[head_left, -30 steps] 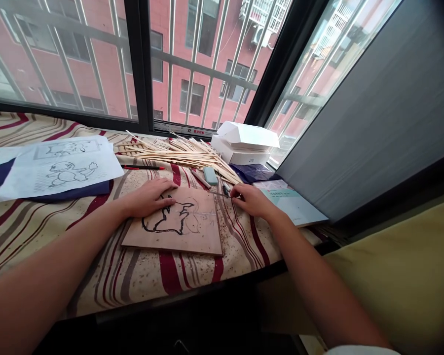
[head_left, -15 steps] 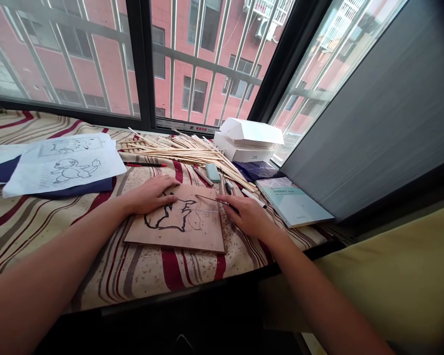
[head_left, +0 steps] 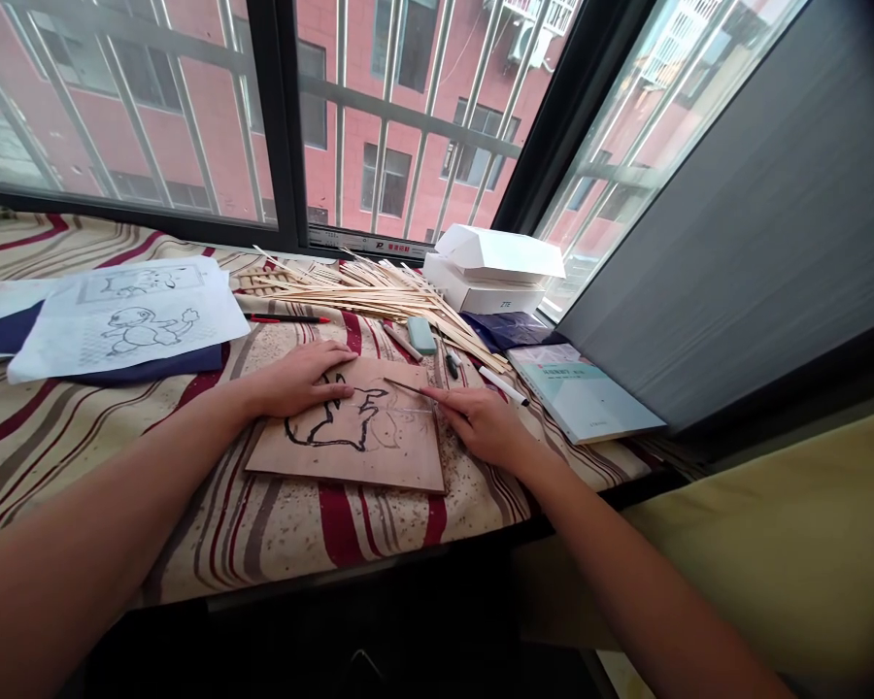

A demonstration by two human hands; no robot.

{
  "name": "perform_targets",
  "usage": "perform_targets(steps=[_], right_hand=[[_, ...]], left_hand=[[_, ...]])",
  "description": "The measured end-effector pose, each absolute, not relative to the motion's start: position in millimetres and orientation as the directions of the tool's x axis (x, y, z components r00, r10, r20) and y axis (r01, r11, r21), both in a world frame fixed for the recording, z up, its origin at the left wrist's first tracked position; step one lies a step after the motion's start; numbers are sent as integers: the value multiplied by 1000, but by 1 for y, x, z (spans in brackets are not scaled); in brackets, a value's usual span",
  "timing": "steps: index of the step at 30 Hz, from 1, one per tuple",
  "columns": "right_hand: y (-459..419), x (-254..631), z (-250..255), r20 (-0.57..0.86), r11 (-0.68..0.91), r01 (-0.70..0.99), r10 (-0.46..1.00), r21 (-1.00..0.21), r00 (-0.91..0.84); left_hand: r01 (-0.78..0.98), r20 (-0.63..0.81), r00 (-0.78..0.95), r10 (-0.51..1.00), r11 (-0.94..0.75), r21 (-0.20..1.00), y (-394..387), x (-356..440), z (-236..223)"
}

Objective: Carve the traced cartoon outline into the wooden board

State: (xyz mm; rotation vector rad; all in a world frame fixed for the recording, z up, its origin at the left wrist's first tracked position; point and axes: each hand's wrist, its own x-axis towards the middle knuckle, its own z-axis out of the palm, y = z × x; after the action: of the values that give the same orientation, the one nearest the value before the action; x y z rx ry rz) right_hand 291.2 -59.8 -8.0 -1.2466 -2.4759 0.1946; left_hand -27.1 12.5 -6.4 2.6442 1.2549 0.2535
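Note:
A brown board with a black-outlined cartoon figure lies on the striped cloth. My left hand rests flat on the board's upper left part, fingers spread. My right hand is at the board's right edge, fingers pinched on a thin stick-like tool whose tip lies over the drawing's upper right.
A heap of thin wooden sticks, a green eraser, a red pencil, a white marker, white boxes, a booklet and printed drawing sheets surround the board. Window bars stand behind.
My right hand has come from the items right of the board onto the board's right edge, carrying the thin tool with its tip over the drawing. The left hand has stayed put.

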Motion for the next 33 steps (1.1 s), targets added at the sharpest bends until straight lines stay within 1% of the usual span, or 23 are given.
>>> perform_targets(steps=[5, 11, 16, 20, 25, 28, 30, 33], right_hand=[[-58, 290, -11, 271, 597, 752, 800, -278, -535], [-57, 288, -13, 278, 595, 766, 800, -243, -532], [-61, 285, -7, 219, 569, 791, 820, -225, -528], [-74, 271, 1, 172, 484, 858, 873, -172, -457], [-96, 257, 6, 95, 401, 912, 915, -85, -393], [-106, 249, 7, 64, 338, 941, 940, -29, -336], [-110, 244, 7, 64, 321, 947, 945, 5, -320], [-116, 241, 7, 57, 321, 947, 945, 20, -322]], left_hand=[[738, 62, 632, 773, -623, 260, 12, -27, -5], [734, 67, 632, 772, -624, 269, 13, -30, -4], [728, 82, 631, 771, -626, 280, 15, -31, -6], [719, 89, 641, 763, -637, 278, 15, -32, -6], [712, 99, 636, 765, -632, 307, 15, -32, -7], [711, 105, 640, 761, -639, 295, 15, -32, -8], [714, 104, 640, 762, -639, 286, 15, -31, -7], [725, 92, 630, 772, -626, 288, 14, -31, -6]])
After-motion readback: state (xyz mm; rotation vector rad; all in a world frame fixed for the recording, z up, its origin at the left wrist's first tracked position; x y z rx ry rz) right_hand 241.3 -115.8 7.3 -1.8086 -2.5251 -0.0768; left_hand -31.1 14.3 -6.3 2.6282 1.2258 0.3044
